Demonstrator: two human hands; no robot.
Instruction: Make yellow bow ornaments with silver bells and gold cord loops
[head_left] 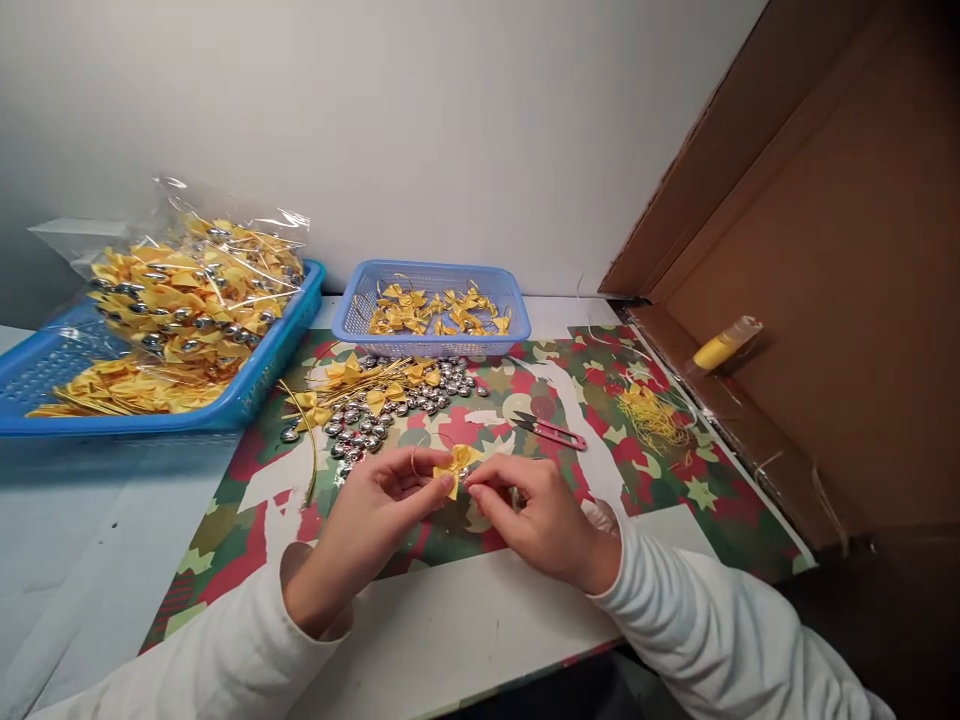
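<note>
A yellow ribbon bow [457, 467] is pinched between the thumb and fingers of my left hand [390, 500], and a thin gold loop rises behind it. My right hand [529, 510] is closed at the bow's right side, its thumb and forefinger pressed together beside a small silver bit; what exactly they grip is too small to tell. Just beyond my hands lies a pile of silver beads [360, 425], with yellow bows on gold stems [386, 378] on top. Pink-handled thread snips [555, 433] rest to the right of the beads.
A small blue basket [431, 347] with bows stands at the back. On the left, a larger blue basket [255, 375] holds ribbons and a bulging clear bag [202, 285]. Yellow thread scraps [654, 415] lie right. A yellow thread spool [724, 345] juts from the cardboard wall [817, 300].
</note>
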